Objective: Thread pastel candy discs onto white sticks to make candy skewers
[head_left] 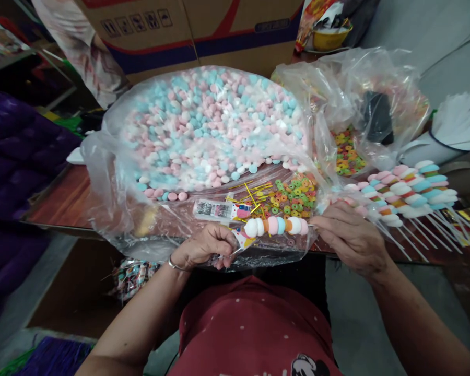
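My right hand (350, 237) pinches the end of a marshmallow skewer (276, 226). White, pink, blue and orange pieces run along it, and its tip points left. My left hand (209, 245) is closed on a small clear printed wrapper bag (243, 239), whose edge lies against the skewer's tip. Whether the tip is inside the bag I cannot tell. Beyond my hands lie loose ring candies (293, 196), gold twist ties (253, 198) and a stack of printed bags (219, 210). Finished skewers (411, 188) lie in a pile to the right of my right hand.
A large clear bag of pastel marshmallows (215, 120) covers the table's middle. Behind it stands a cardboard box (203, 36). Bags of ring candies (347, 151) and a container of white sticks (434, 149) are at right. An open carton (74, 297) with wrapped skewers sits below left.
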`<state>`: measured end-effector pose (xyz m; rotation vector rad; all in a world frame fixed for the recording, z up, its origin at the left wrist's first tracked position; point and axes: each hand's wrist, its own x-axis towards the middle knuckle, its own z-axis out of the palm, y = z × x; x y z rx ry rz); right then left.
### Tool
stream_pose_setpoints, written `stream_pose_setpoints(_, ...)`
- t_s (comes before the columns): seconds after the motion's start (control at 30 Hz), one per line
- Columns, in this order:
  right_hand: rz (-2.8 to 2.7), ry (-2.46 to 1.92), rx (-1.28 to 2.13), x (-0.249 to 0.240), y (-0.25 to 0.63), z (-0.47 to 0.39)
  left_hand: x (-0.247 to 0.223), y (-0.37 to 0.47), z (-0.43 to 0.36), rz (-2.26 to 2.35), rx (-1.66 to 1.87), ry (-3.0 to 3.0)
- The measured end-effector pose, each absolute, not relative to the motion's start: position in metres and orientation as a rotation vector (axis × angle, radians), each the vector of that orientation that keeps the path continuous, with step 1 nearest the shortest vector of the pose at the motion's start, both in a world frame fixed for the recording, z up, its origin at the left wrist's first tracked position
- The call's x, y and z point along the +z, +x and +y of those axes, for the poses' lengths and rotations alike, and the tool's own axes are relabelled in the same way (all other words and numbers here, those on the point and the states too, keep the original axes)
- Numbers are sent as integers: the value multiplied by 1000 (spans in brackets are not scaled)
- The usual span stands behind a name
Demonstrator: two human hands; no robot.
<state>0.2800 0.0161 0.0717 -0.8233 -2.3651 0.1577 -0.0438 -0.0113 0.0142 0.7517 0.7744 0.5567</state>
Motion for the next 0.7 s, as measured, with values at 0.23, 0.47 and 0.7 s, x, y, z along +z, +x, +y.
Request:
stream_pose_setpoints(0.23, -2391, -832, 161, 68, 278, 16, 3, -49, -14, 709, 574, 766)
stream_pose_setpoints(0.47, -2400, -807, 145, 67, 278, 17, -3, -51, -16, 646, 593, 781)
stream_pose_setpoints(0.7, -2438, -757, 20, 68, 280, 15, 5, -48, -15, 700, 621, 772)
